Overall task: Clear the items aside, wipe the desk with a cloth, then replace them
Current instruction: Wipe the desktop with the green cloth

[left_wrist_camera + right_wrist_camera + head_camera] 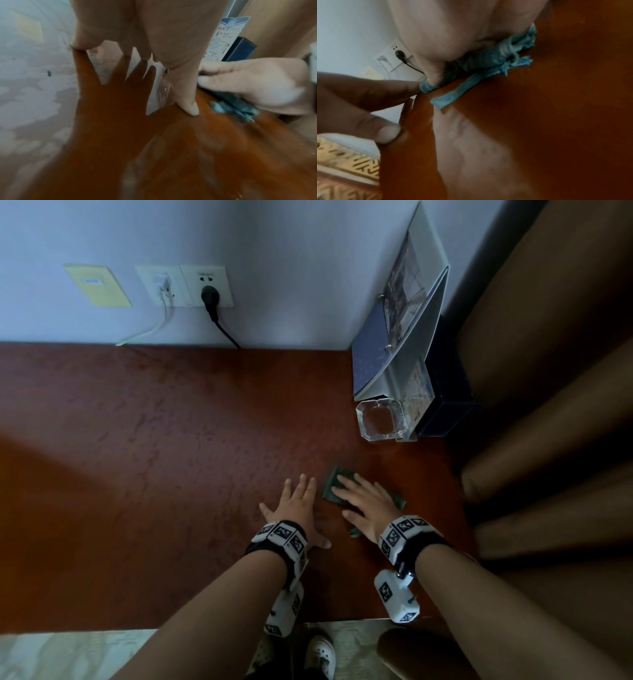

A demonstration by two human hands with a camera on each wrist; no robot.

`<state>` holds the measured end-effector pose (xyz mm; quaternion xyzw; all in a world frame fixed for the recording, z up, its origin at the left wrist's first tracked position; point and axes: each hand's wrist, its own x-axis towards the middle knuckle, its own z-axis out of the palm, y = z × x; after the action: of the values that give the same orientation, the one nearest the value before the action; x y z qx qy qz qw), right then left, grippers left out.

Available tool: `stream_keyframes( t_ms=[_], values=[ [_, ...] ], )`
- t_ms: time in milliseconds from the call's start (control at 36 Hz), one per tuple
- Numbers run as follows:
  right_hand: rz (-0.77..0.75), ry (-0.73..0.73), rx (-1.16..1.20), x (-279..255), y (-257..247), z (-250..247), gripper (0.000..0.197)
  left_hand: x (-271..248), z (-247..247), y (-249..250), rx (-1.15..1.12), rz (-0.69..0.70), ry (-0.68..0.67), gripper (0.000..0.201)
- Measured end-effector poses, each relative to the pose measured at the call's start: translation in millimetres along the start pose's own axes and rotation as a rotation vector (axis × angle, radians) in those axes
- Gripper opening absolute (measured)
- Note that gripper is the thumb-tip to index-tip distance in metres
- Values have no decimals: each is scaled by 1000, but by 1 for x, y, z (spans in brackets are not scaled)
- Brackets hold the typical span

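Cloth (342,489) under my flat right hand (368,508) on tabletop (171,440); left hand (296,505) flat, fingers spread, just beside cloth.

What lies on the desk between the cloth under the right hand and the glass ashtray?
Nothing: in the head view, bare desk runs from the cloth, pressed flat by the right hand, up to the glass ashtray.

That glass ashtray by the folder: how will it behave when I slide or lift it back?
The ashtray looks thick-walled, so probably heavy for its size. Squat and flat-based: unlikely to tip or roll. On the glossy desk it should slide easily; smooth glass may be slippery.
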<state>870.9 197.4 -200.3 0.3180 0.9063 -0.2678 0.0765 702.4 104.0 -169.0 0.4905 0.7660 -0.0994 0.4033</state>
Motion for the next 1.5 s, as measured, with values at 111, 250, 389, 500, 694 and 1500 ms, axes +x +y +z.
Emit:
stream_keyframes(
  t_ms=[111,250,389,500,694,1500],
  values=[
    [-68,0,8,-20,-3,7,46,-3,3,1,26,16,-6,121],
    [-119,-4,70,-51,-3,17,47,-9,11,4,70,72,10,105],
    [-133,90,139,-80,-2,25,63,-17,17,8,132,114,-38,110],
    [-64,173,295,-81,-6,21,44,-20,21,12,145,111,-66,115],
    [346,470,664,-84,19,-20,47,-26,29,13,90,51,-68,123],
    [318,11,-24,-57,-10,19,66,-26,39,-2,46,91,-36,116]
  ],
)
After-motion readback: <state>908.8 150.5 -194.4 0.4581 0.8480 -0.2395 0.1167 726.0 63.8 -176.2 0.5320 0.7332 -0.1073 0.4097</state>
